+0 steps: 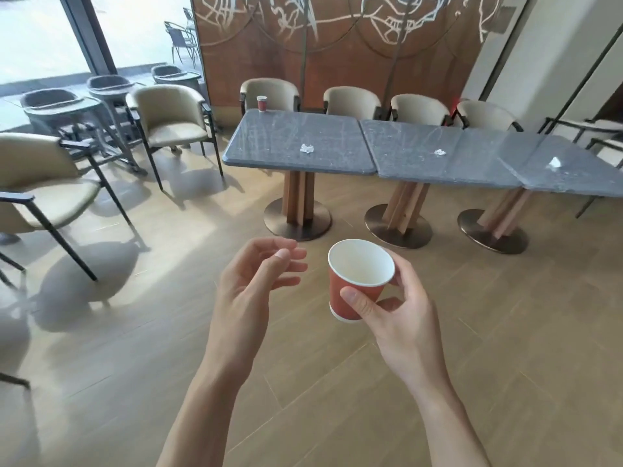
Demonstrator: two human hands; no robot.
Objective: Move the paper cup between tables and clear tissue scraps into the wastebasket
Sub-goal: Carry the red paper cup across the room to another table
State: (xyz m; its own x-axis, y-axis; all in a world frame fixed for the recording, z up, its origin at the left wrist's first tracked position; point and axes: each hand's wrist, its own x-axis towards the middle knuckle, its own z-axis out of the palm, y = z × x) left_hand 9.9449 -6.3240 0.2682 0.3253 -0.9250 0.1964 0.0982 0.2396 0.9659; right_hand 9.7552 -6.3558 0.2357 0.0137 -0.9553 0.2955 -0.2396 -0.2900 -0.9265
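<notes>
My right hand (397, 315) grips an empty red paper cup (354, 284) with a white inside, held upright over the floor in front of me. Beside it, my left hand (256, 278) hovers with loosely curled fingers and holds nothing. Ahead stand three grey stone tables in a row: left (269, 153), middle (414, 166), right (580, 180). A crumpled tissue scrap lies on each: one on the left table (307, 148), one on the middle table (440, 152), one on the right table (554, 162). A second red cup (262, 103) stands at the left table's far corner. No wastebasket is in view.
Beige armchairs line the far side of the tables (352, 102) and the left of the room (168, 116), (43, 183). Grey high chairs (64, 109) stand by the window. Round metal table bases (296, 220) sit on the wooden floor between me and the tables.
</notes>
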